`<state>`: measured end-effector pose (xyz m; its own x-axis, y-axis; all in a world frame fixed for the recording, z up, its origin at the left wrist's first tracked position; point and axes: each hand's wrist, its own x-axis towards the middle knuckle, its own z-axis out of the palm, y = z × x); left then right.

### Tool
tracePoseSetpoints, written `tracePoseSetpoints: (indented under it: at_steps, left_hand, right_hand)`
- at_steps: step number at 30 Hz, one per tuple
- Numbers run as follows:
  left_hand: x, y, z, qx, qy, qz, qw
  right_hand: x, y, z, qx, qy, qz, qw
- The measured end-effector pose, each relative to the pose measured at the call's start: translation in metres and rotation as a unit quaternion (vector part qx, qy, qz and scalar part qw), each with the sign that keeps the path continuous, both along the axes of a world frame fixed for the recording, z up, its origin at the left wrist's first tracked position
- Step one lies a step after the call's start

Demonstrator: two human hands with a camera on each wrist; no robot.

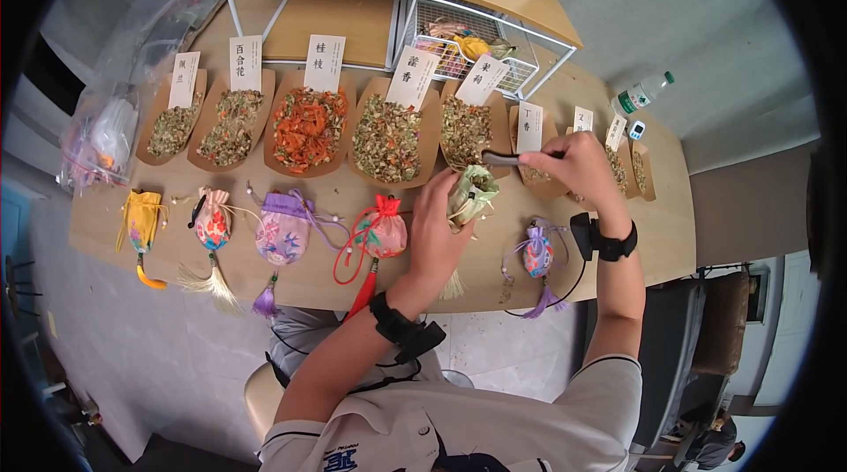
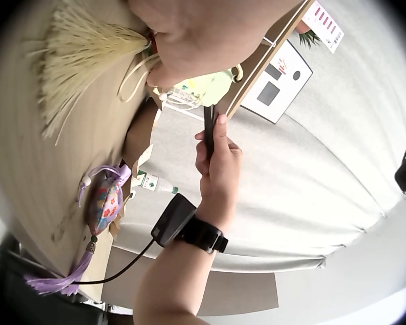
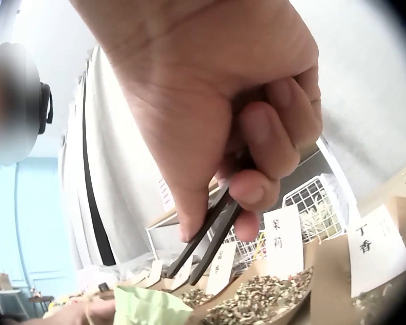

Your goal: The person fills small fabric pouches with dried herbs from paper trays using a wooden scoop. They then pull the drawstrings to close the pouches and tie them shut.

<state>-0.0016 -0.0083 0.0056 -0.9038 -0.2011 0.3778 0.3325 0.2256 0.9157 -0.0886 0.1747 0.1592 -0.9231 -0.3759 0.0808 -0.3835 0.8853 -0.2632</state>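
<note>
In the head view, the left hand [image 1: 432,227] grips a green pouch [image 1: 475,198] at its 2 o'clock; the right hand [image 1: 575,168] pinches dark tongs [image 1: 505,158] pointing to 9 o'clock, near the pouch's mouth. In the left wrist view, the pouch sits at 6 o'clock beneath the left hand. In the right wrist view, the prongs stand slightly apart, the pouch at the right hand's 7 o'clock.

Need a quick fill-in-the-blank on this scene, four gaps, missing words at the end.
1. The left hand holds a drawstring pouch coloured pale ____.
2. The right hand grips dark tongs that have ____ prongs.
3. The paper tray with the 桂枝 card holds mostly ____ herbs.
4. In the head view, the leftmost pouch is mainly ____.

Missing words: green; two; orange; yellow.
</note>
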Motion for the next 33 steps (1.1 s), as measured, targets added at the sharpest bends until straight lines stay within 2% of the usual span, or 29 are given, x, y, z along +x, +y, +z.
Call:
tracePoseSetpoints:
  at_steps: [5, 8, 14, 33]
  left_hand:
    - [0.000, 0.000, 0.002, 0.002, -0.002, -0.006, 1.000]
    - [0.000, -0.001, 0.003, 0.005, -0.007, -0.006, 1.000]
    - [0.000, 0.000, 0.002, 0.003, -0.004, 0.000, 1.000]
    - [-0.001, 0.001, 0.001, -0.001, -0.001, 0.001, 1.000]
  right_hand:
    - [-0.012, -0.006, -0.036, 0.110, 0.144, 0.049, 0.982]
    - [-0.013, -0.009, -0.050, 0.147, 0.182, 0.064, 0.970]
    - [-0.011, -0.013, -0.062, 0.146, 0.262, 0.092, 0.950]
    - [-0.014, -0.004, -0.065, 0.146, 0.187, 0.005, 0.971]
